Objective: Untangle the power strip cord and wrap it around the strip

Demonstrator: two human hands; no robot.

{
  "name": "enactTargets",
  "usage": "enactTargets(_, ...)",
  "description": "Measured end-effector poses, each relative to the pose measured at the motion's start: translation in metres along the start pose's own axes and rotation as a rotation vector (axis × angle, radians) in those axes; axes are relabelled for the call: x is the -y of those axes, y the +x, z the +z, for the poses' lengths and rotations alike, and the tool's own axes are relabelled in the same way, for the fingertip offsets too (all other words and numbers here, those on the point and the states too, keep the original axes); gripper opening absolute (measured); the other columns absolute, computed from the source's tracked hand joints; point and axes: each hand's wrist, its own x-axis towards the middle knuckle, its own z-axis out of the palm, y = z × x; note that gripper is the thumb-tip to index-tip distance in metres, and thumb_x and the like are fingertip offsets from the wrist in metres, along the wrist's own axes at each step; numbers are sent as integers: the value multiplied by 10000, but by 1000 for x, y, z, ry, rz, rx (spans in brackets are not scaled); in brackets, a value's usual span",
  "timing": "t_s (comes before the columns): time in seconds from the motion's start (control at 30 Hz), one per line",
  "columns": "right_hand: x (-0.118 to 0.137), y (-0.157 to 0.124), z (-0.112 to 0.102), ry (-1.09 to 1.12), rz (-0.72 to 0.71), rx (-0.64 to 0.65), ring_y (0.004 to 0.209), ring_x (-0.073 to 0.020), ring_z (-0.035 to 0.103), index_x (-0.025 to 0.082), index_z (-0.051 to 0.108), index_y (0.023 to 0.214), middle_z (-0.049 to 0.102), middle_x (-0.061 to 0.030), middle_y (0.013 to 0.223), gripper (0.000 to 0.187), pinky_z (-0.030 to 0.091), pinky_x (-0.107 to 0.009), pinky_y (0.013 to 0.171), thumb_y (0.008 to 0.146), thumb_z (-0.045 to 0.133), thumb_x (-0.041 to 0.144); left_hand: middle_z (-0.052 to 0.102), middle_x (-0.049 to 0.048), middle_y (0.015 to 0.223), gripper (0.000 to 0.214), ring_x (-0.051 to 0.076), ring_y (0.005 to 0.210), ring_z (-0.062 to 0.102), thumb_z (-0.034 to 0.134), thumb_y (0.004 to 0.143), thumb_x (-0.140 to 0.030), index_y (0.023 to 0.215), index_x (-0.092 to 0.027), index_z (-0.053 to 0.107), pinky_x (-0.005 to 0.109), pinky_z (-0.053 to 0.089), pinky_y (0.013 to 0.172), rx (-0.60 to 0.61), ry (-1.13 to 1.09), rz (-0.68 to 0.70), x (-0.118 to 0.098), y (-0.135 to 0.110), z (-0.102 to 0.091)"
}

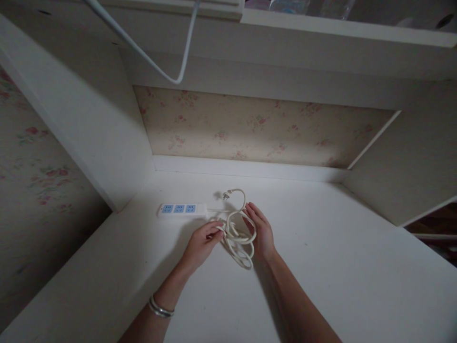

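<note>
A white power strip (183, 209) with three blue socket panels lies on the white desktop. Its off-white power cord (238, 240) is bunched in loose loops to the right of it. The thumb and fingers of my left hand (202, 244) pinch the loops on their left side. On the right side, my right hand (261, 232) curves around the coil with its fingers against the cord; its thumb is mostly hidden behind the loops. Beyond the hands, the cord's free end arcs leftward to the plug (226, 195), whose metal prongs show.
A side panel (89, 100) stands at the left, and another (410, 157) at the right. A shelf (339, 28) with clear containers crosses overhead. A white bent tube (157, 71) hangs at the upper left. Floral wallpaper (257, 126) shows behind the desk.
</note>
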Motion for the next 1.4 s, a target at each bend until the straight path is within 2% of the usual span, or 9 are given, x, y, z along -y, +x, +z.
enactTargets(0.13, -2, -2, 1, -35, 10, 35, 1038, -195, 627, 225, 699, 1037, 690, -46, 1114, 381, 499, -282, 878, 681, 784, 331, 695, 36, 800, 285, 161, 711, 609, 598, 830, -362, 1042, -190, 680, 267, 459, 680, -62, 262, 109, 5, -1, -1)
enactTargets(0.23, -4, -2, -2, -69, 12, 37, 1035, -208, 625, 235, 705, 1037, 681, -49, 1125, 382, 496, -299, 877, 685, 775, 366, 663, 43, 857, 234, 168, 783, 601, 591, 844, -340, 1012, -221, 701, 285, 475, 757, -135, 422, 238, 7, -2, -3)
enactTargets(0.37, -7, 0, -6, -114, 39, 8, 1038, -219, 618, 246, 713, 1022, 680, -46, 1112, 389, 482, -320, 896, 674, 773, 409, 589, 62, 957, 183, 178, 893, 581, 601, 840, -326, 963, -243, 708, 309, 477, 842, -187, 505, 353, 7, -1, -3)
enactTargets(0.5, -10, 5, -9, -199, 2, 5, 1080, -215, 587, 230, 729, 949, 681, -44, 1096, 333, 456, -313, 931, 694, 741, 444, 596, 84, 1126, 150, 199, 1054, 567, 569, 857, -297, 934, -210, 663, 323, 462, 906, -96, 397, 332, 8, -1, -1)
enactTargets(0.7, -13, 13, -15, -225, -97, -74, 979, -202, 612, 195, 712, 836, 689, -65, 1016, 327, 498, -333, 869, 704, 709, 494, 663, 79, 1058, 234, 180, 873, 622, 590, 842, -347, 1021, -200, 625, 260, 490, 704, 10, 224, 183, 6, -6, 4)
enactTargets(0.9, -13, 14, -16, -206, -190, -149, 817, -154, 595, 196, 646, 749, 641, -19, 809, 333, 535, -339, 821, 745, 663, 529, 663, 56, 945, 444, 161, 765, 600, 720, 721, -305, 1144, -210, 628, 262, 497, 704, -16, 255, 184, 0, -8, 7)
enactTargets(1.07, -12, 10, -12, -234, -251, -116, 784, -138, 571, 194, 623, 731, 603, -3, 773, 373, 536, -330, 815, 780, 621, 564, 597, 87, 1136, 339, 213, 984, 594, 683, 770, -359, 1092, -251, 690, 281, 522, 788, 16, 315, 289, -6, -11, 8)
enactTargets(1.23, -10, 5, -9, -275, -236, -90, 763, -143, 563, 194, 609, 732, 589, -3, 756, 396, 534, -308, 749, 798, 587, 584, 611, 75, 1111, 268, 222, 1022, 582, 657, 799, -354, 1052, -285, 715, 329, 472, 930, -14, 399, 327, -9, -13, 8)
enactTargets(1.4, -10, 0, -7, -396, -244, -114, 739, -143, 543, 207, 624, 762, 591, 1, 789, 378, 493, -269, 674, 821, 548, 573, 659, 68, 1048, 227, 198, 905, 610, 589, 850, -352, 1016, -259, 714, 281, 493, 794, -86, 345, 296, -9, -9, 8)
